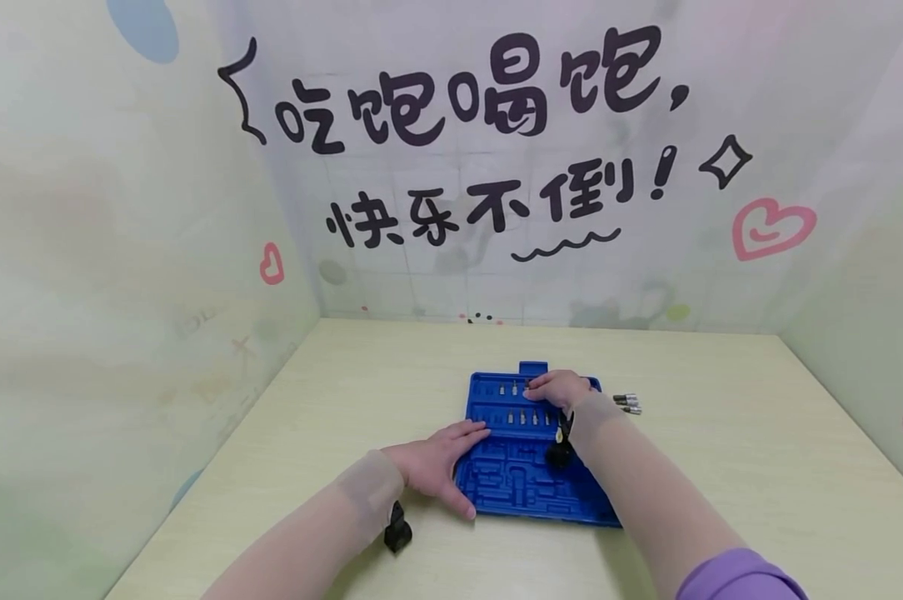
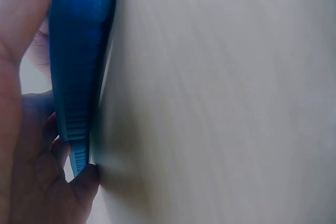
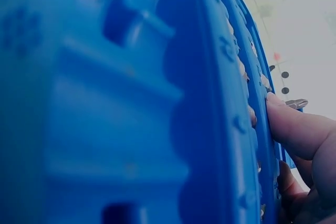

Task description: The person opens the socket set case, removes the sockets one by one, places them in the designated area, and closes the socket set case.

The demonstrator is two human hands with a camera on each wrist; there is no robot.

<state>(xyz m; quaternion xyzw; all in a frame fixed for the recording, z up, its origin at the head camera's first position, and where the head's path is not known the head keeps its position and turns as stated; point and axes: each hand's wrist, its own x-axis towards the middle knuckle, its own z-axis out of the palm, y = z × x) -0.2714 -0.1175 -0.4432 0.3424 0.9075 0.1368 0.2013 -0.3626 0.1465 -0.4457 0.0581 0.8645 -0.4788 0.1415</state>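
Observation:
A blue plastic tool case [image 1: 541, 498] lies unfolded on the table, with moulded recesses in its near half and two rows of slots in its far half. Several screwdriver bits [image 1: 522, 417] stand in those rows. My left hand [image 1: 431, 462] rests against the case's left edge, thumb spread to the near corner and fingers extended along the side. Over the far row, my right hand [image 1: 560, 388] pinches a screwdriver bit [image 3: 297, 103]; its cross-shaped tip shows past the thumb in the right wrist view. The fingers hide the rest of that bit.
Several silver sockets or bits [image 1: 629, 403] lie on the table just right of the case. The pale wooden table [image 1: 744, 433] is bordered by printed wall sheets [image 1: 451, 275] at the back and sides. Each wrist wears a small black camera [image 1: 398, 533].

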